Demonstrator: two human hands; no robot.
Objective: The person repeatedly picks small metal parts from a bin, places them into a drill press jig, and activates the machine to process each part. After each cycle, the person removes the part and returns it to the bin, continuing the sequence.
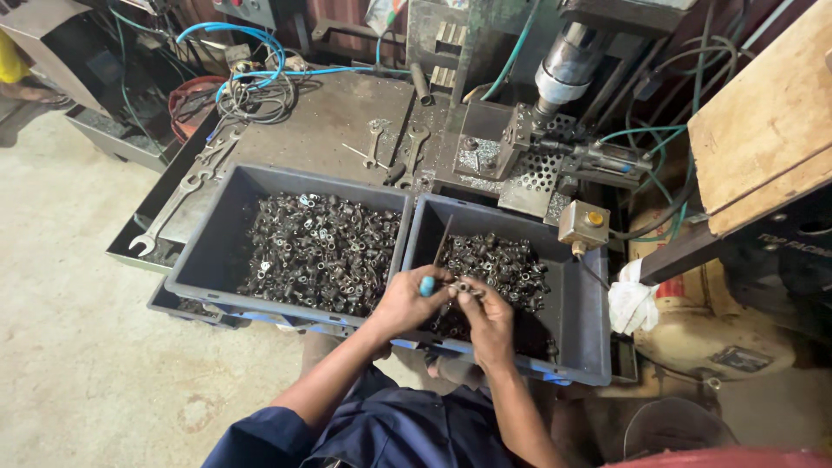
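Small metal fittings (468,287) sit pinched in my right hand (488,322), just below the middle of the frame, over the near part of the right-hand grey bin (582,329). From the head camera I see that hand's fingers closed around a short cluster of these dark ring-like parts, held just above the heap of similar parts (503,264) that fills the bin. My left hand (406,301) is right beside it, nearly touching, clenched on a tool with a blue handle (427,285); a thin dark shaft (443,240) runs up and away from the handle toward the bin's far wall. Both forearms enter from the bottom centre, with dark blue sleeves (347,433) rolled above the elbows. Left of the hands lies a second grey bin (208,251), touching the first along one wall and loaded with a wider heap of the same kind of parts (322,251). Behind the bins, in the upper middle, a steel bench top (329,121) carries two open-ended spanners (394,147), while a longer spanner (169,212) lies along the bench edge at left. A coil of wire and blue hose (251,82) sits at the upper left. At upper right a press head with a shiny cylinder (563,69) stands over a perforated plate (537,169), and a small box with a yellow button (585,224) is just beside the right bin's far corner. A white rag (631,299) hangs at right.
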